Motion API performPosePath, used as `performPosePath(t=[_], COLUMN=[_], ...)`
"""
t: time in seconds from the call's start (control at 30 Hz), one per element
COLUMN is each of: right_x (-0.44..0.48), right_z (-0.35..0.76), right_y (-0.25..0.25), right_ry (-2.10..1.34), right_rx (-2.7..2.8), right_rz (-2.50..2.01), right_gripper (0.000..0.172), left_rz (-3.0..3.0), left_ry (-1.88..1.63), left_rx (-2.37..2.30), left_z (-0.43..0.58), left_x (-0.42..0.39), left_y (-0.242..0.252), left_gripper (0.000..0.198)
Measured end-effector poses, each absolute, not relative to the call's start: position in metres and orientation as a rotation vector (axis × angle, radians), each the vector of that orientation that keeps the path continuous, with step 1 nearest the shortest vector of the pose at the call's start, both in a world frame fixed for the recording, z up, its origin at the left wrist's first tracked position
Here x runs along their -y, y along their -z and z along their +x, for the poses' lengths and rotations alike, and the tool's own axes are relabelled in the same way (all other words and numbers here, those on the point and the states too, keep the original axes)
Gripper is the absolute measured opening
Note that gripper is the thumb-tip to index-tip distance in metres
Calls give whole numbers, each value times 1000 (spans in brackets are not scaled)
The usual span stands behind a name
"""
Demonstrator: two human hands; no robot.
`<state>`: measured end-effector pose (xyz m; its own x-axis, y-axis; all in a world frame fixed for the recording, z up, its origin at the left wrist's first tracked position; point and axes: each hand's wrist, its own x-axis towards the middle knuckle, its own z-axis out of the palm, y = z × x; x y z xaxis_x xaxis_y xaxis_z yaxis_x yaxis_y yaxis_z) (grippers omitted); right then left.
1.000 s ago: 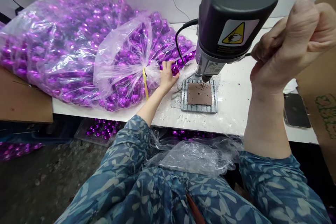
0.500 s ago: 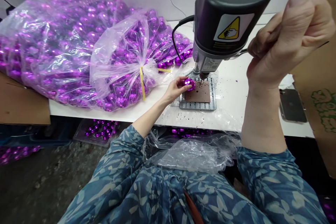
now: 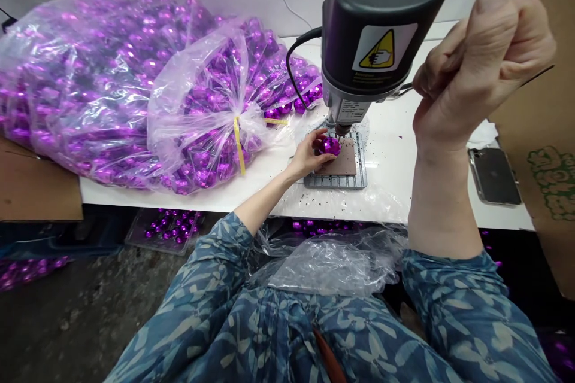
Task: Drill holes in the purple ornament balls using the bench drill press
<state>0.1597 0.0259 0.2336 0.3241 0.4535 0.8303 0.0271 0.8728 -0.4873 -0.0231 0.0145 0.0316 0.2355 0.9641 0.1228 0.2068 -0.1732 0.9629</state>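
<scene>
Head view: mid-frame, the left hand [image 3: 311,154] pinches a purple ball [image 3: 331,145], round every way. Upper right, the right hand [image 3: 483,66] curls its fingers around a handle [image 3: 405,89].

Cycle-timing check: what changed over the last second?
The left hand brought a purple ball from beside the bag, rightward and nearer the person, to the brown plate under the drill. The right hand stayed closed on the lever; bag and plate stayed put.
</scene>
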Motion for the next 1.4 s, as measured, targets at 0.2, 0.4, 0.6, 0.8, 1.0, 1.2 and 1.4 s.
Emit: performPosePath(t=[0.2, 0.4, 0.6, 0.8, 1.0, 1.2, 1.4], right_x=[-25, -23, -28, -25, -29, -19, -9], right_z=[160, 159, 158, 158, 155, 156, 155], right_y=[-233, -235, -233, -232, -233, -218, -199], right_ry=[-308, -306, -301, -275, -272, -245, -245], right_rx=[1208, 1211, 1189, 1216, 1160, 1141, 1097], right_rz=[-442, -465, -416, -481, -389, -380, -322], right_gripper=[67, 69, 72, 72, 70, 71, 80], left_rz=[1698, 1690, 1863, 1826, 1649, 1670, 1672], left_ry=[-1103, -1110, -1087, -1087, -1084, -1097, -1092], left_rx=[-1215, -1123, -1076, -1061, -980, -1008, -1015], left_z=[-13, -18, -8, -10, -11, -10, -10], left_x=[-7, -14, -11, -8, -3, -3, -2], left_y=[-27, -18, -23, -16, -6, -4, -6], left_gripper=[57, 58, 54, 61, 68, 66, 65])
